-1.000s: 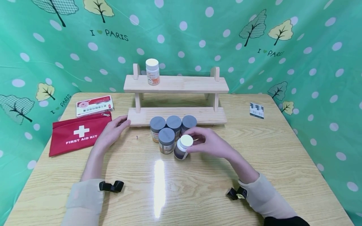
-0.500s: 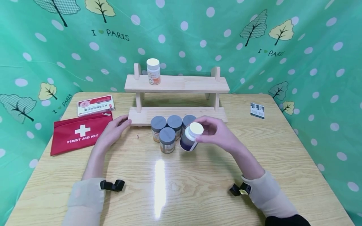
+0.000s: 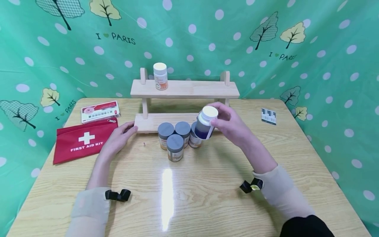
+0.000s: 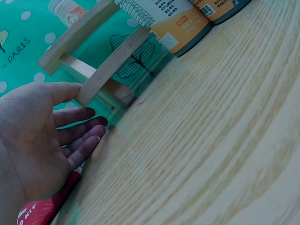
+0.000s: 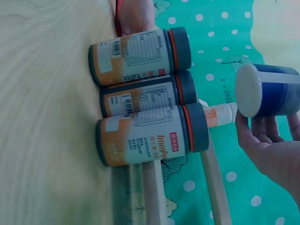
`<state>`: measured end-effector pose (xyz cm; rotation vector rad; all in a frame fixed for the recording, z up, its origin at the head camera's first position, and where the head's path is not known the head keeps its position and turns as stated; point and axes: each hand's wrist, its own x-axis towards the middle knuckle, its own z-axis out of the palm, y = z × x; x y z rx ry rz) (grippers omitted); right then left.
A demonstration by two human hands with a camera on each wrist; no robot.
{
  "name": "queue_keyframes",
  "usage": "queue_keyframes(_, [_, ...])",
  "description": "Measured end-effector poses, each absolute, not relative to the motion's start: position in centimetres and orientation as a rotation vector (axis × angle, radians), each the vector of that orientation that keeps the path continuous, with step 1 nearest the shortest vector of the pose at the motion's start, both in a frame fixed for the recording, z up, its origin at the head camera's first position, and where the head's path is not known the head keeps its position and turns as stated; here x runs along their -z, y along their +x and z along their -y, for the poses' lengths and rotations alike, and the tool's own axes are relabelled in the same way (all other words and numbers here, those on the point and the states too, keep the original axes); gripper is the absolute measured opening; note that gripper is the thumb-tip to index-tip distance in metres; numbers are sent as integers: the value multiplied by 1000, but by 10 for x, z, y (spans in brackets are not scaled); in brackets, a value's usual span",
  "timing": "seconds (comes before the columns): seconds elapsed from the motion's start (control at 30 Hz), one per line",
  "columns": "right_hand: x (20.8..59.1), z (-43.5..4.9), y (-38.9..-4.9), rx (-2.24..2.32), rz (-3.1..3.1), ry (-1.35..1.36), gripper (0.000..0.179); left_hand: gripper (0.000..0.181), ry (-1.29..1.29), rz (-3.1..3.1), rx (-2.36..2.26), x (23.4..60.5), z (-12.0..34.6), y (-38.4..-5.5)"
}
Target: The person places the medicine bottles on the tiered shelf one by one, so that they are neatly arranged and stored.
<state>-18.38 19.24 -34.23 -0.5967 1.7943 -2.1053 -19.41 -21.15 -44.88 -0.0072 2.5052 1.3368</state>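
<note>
Right hand [image 3: 229, 123] is pinching a white-capped bottle [image 3: 204, 123] between thumb and fingers, holding it off the table [image 3: 222, 204]. Bottle is leaning slightly: smooth cylinder, dark blue label crossed by a pale vertical strip, round white base showing in the right wrist view. In the head view it is overlapping the rightmost of four jars [image 3: 174, 148] and the lower board of a two-tier shelf [image 3: 195, 88]. Jars are standing upright in a tight cluster: flat grey lids, orange-and-white printed labels.

Left hand [image 3: 119, 138] is resting against the left end of the shelf's lower board, its digits loosely extended, gripping nothing. Shelf is showing pale, fine-grained bare wood, squared edges, rounded post tops. A small white bottle [image 3: 161, 77] with an orange-marked label is standing on the upper board, toward its left.

Beside the left hand, a red zipped pouch [image 3: 84, 141], flat, white-crossed, is lying near a rectangular carton [image 3: 100, 112]. Table is showing wavy wood grain, catching a bright glare streak.
</note>
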Motion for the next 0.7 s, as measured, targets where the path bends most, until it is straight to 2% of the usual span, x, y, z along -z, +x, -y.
queue_keyframes(0.2, [329,-188,-201,2202,-1621,-568,34,81,-10,-2498,-1351,449,211,-194])
queue_keyframes(0.53, [306,-174,-246,2252,-1559,-481,60,82,-22,-2485,-1351,450,211,-192])
queue_keyframes(0.7, [298,-169,-269,2238,-1540,-458,57,82,-20,-2486,-1352,450,211,-192])
